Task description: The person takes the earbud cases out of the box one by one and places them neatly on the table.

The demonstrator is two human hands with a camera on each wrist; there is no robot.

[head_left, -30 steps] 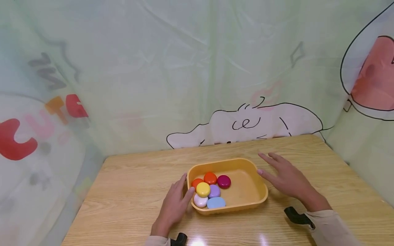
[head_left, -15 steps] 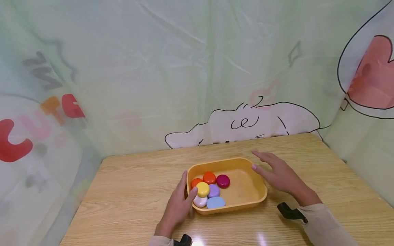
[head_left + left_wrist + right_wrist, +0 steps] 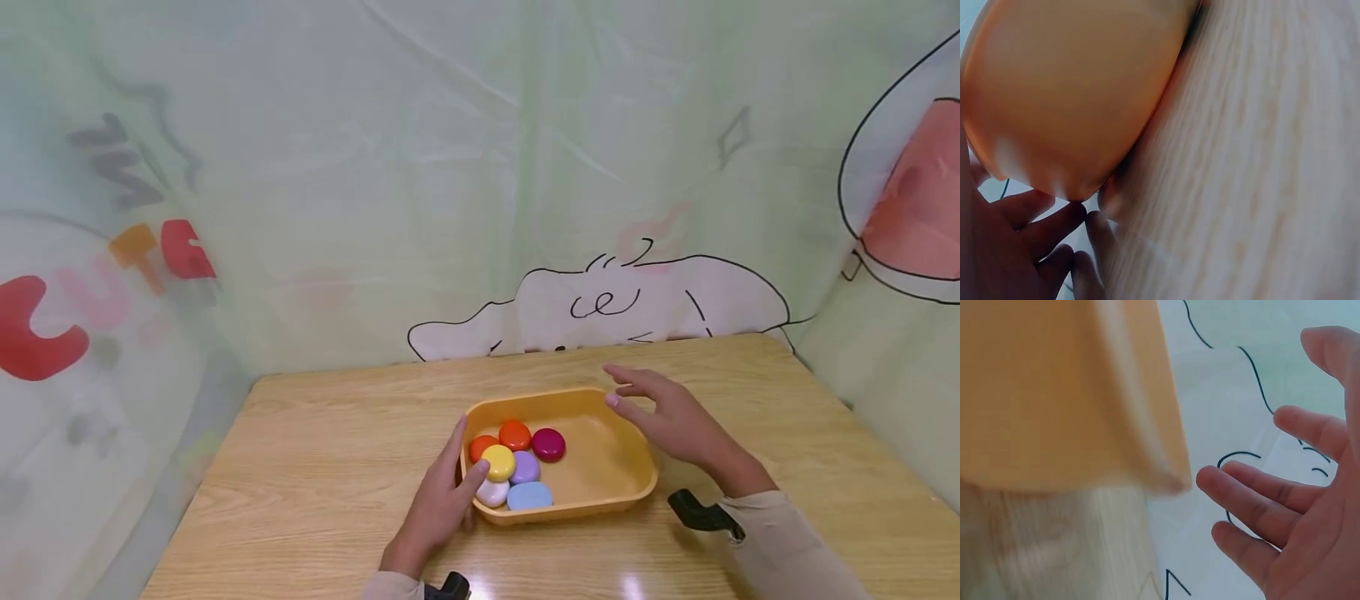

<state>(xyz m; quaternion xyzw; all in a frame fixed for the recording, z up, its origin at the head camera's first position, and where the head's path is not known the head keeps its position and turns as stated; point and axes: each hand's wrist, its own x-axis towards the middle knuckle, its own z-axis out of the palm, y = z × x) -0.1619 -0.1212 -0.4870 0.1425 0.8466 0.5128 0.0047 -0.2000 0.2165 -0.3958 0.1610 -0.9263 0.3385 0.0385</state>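
Observation:
A yellow-orange plastic tray (image 3: 603,467) with rounded corners sits on the table in the head view. Glossy rounded stone-like pieces cluster at its left end: a yellow one (image 3: 498,462) on top, red-orange (image 3: 514,435), purple (image 3: 525,467), pale pink (image 3: 492,492), light blue (image 3: 530,496), and a magenta one (image 3: 548,445) nearer the middle. My left hand (image 3: 438,504) grips the left rim, thumb over the edge and fingers along the outer wall (image 3: 1079,94). Held over the far right corner, my right hand (image 3: 678,429) has its fingers spread, apart from the tray in the right wrist view.
The wooden table (image 3: 322,467) extends on both sides of the tray. Behind it hangs a pale cloth (image 3: 375,167) with cartoon drawings, which also closes off the left and right sides. Black wrist straps (image 3: 705,512) show at both sleeves.
My right hand has moved left, in over the tray's far right corner. My left thumb has come further over the left rim. The tray and its pieces stay almost in place.

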